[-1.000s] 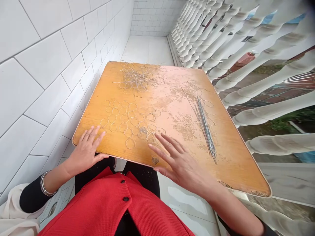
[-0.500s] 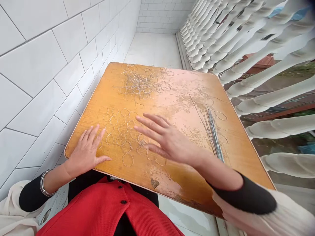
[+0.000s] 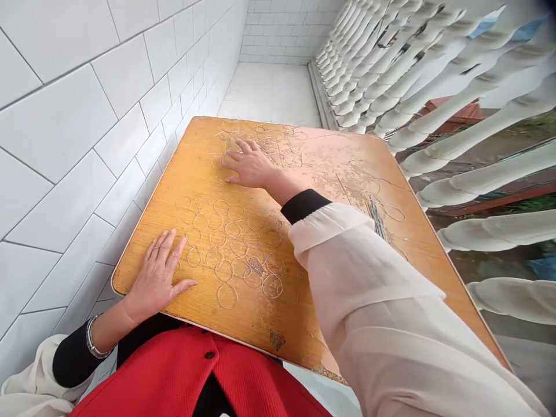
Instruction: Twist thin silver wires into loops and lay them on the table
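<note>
My left hand (image 3: 155,278) lies flat near the table's left front corner, fingers spread, beside several wire loops (image 3: 226,271) laid out in a joined pattern of rings. Toward the far edge, my right hand (image 3: 251,165) reaches over a tangled heap of thin wire pieces (image 3: 278,152), its fingers spread and partly covering the heap. Nothing shows in its fingers, though contact with the wires is hard to make out. A bundle of straight grey wires (image 3: 376,219) lies to the right, partly hidden behind my right sleeve.
The worn wooden table (image 3: 182,165) has peeling pink patches and a chipped front edge. A white tiled wall (image 3: 65,168) runs close along its left side. White balusters (image 3: 490,231) line the right. A loose wire loop (image 3: 393,211) lies beside the bundle.
My right hand has moved away from over the looped wires to the heap at the far side. My left hand has stayed at the left corner.
</note>
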Motion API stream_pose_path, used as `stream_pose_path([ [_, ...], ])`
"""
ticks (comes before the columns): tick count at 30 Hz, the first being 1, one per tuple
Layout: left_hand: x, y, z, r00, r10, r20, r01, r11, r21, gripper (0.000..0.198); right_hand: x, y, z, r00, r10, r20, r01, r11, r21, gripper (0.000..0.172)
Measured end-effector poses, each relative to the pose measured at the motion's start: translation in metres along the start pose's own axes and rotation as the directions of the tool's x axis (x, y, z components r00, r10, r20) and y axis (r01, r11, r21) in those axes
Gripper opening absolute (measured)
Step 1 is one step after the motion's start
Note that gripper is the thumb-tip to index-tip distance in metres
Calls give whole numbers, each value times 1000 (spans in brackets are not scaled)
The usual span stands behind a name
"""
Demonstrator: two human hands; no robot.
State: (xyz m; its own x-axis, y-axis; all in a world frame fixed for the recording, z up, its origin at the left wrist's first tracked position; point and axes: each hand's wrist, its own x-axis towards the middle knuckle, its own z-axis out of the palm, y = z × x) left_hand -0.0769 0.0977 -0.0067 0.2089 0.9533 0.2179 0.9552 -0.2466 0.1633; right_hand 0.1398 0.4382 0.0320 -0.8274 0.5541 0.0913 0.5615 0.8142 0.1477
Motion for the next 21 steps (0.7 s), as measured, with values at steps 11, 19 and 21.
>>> stream_pose_path([
  [11, -2, 4, -2, 1000, 19, 4, -20, 1000, 19, 80, -44, 71, 28, 959, 264, -102, -259, 964, 60, 59],
  [19, 3, 0, 1, 1000, 1, 16, -1, 1000, -15, 80, -87, 99, 25, 956, 282, -77, -281, 959, 24, 68],
  [21, 4, -1, 1, 1000, 1, 13, -1, 1000, -30, 79, -98, 99, 18, 961, 265, -76, -264, 964, 28, 67],
])
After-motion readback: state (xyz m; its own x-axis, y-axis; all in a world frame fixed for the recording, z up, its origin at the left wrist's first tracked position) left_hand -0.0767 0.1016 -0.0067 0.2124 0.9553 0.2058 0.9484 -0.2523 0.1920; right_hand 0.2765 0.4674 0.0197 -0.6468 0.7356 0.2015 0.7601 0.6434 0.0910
